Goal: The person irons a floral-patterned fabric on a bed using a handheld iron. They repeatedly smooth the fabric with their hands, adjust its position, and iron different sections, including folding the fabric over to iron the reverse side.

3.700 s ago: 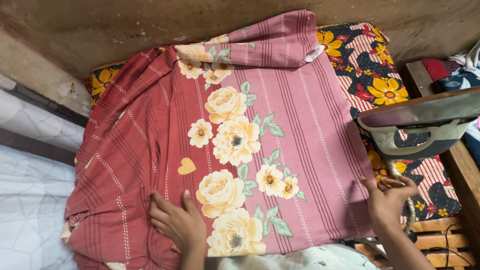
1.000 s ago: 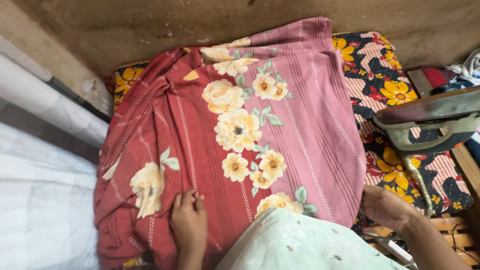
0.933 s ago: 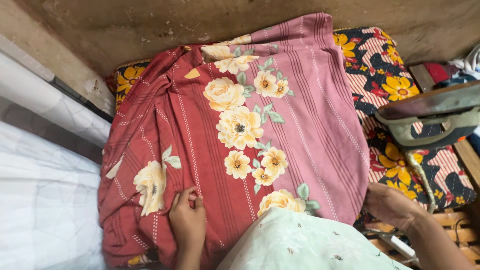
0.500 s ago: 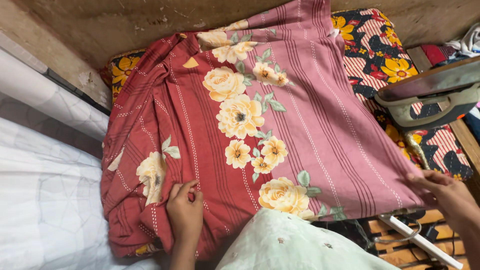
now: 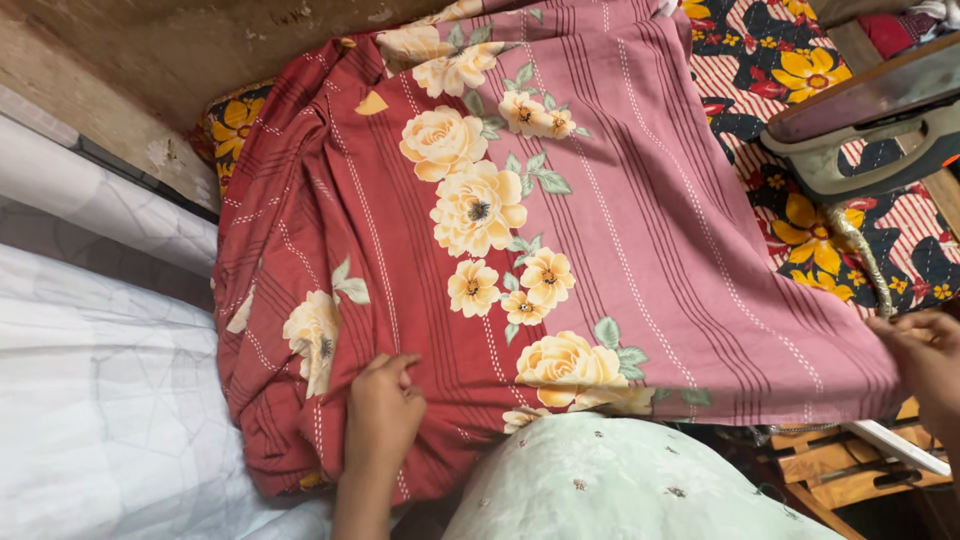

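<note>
Left grip: left hand [image 5: 382,418] rests knuckles-up on the red, darker side of the floral cloth [image 5: 560,230], fingers curled together and pinching a small fold near the front edge.
Right grip: right hand [image 5: 930,362] at the frame's right edge (only partly in view) has fingers closed on the cloth's pink corner, holding it taut and lifted off the surface.
Cloth: pink-and-red striped fabric with cream roses, spread over a dark flowered pad [image 5: 800,130]; its left part lies bunched in folds.
Iron: a pale green iron [image 5: 870,150] stands on the pad just beyond the cloth's right edge, its braided cord [image 5: 862,262] trailing towards the right hand.
Nearby: white sheet [image 5: 90,400] to the left, wooden slats [image 5: 850,470] below the right hand, pale green garment [image 5: 620,485] in front.
</note>
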